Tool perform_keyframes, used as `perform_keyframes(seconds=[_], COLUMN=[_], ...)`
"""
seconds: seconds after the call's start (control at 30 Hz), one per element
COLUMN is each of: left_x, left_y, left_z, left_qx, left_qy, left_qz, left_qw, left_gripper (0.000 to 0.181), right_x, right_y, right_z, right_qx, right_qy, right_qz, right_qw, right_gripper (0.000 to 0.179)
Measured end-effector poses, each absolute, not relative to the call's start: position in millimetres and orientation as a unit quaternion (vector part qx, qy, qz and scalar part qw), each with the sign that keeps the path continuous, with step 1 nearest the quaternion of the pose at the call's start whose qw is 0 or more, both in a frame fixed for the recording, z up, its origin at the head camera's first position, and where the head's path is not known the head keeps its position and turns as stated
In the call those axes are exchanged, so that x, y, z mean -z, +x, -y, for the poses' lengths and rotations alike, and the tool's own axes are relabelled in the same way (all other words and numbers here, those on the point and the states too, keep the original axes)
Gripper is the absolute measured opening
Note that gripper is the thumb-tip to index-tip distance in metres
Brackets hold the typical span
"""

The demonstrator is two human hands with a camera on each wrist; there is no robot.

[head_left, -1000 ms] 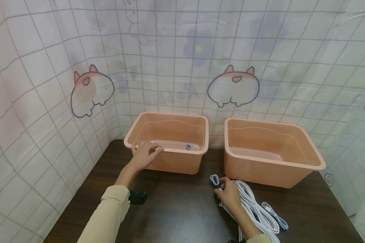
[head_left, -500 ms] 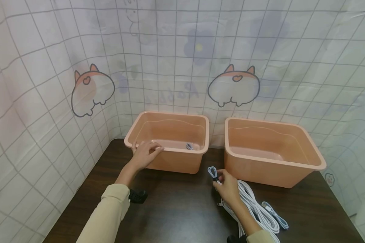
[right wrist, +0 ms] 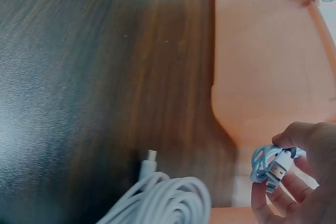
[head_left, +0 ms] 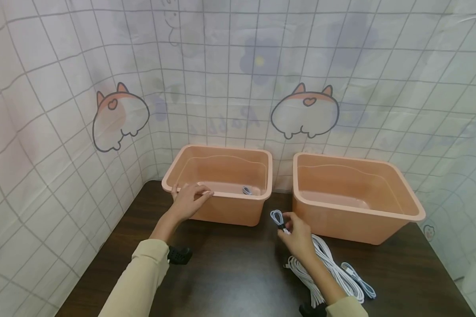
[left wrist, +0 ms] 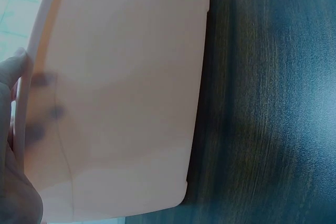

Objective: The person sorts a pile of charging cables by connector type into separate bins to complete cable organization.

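My right hand (head_left: pixel 297 237) pinches a small coiled USB cable (head_left: pixel 277 218) between thumb and fingers, in front of the gap between two peach plastic bins. The right wrist view shows its silver USB plug (right wrist: pixel 278 170) and light blue loops. My left hand (head_left: pixel 187 200) holds the front rim of the left plastic bin (head_left: pixel 226 211), fingers hooked over it; they show as shadows through the wall in the left wrist view. Inside that bin lies another small coiled cable (head_left: pixel 247 190). Under my right forearm a large bundle of white cable (head_left: pixel 333 270) lies on the table.
The right plastic bin (head_left: pixel 357 224) stands beside the left one at the back of the dark wooden table (head_left: pixel 230 268). A light blue coiled cable (head_left: pixel 358 280) lies right of the white bundle. A patterned curtain (head_left: pixel 222 88) hangs behind the bins.
My right hand has lifted the small coiled USB cable away from the white bundle, toward the bins. My left hand has stayed on the rim.
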State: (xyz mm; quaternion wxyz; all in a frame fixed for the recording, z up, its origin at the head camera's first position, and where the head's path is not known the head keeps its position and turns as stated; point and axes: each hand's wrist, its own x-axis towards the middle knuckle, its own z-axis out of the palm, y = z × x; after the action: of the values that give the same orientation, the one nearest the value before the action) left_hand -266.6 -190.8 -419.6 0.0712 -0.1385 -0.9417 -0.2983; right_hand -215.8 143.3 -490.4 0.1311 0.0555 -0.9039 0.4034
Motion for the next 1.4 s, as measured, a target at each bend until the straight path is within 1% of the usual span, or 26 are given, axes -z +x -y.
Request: perform_keyframes(seconds=[0.43, 0.7, 0.97, 1.27, 1.4], left_x=[420, 421, 421, 421, 420], left_y=[-267, -268, -270, -270, -268], left_z=[191, 192, 192, 192, 192], left_qx=[0.294, 0.294, 0.295, 0.298, 0.299], left_qy=[-0.137, -0.139, -0.141, -0.143, -0.145], left_qz=[0.943, 0.943, 0.942, 0.941, 0.94], left_qw=[0.071, 0.07, 0.071, 0.072, 0.073], left_gripper=[0.03, 0.029, 0.03, 0.028, 0.029], right_x=[457, 436, 418, 396, 386], right_y=[-217, -218, -218, -229, -236], right_z=[-138, -135, -139, -134, -130], right_qx=[-0.408, -0.406, -0.391, -0.383, -0.384], right_qy=[0.066, 0.079, 0.082, 0.109, 0.112], right_qz=[0.901, 0.898, 0.906, 0.906, 0.907], right_qw=[0.129, 0.147, 0.137, 0.141, 0.13], right_gripper=[0.042, 0.042, 0.043, 0.044, 0.045])
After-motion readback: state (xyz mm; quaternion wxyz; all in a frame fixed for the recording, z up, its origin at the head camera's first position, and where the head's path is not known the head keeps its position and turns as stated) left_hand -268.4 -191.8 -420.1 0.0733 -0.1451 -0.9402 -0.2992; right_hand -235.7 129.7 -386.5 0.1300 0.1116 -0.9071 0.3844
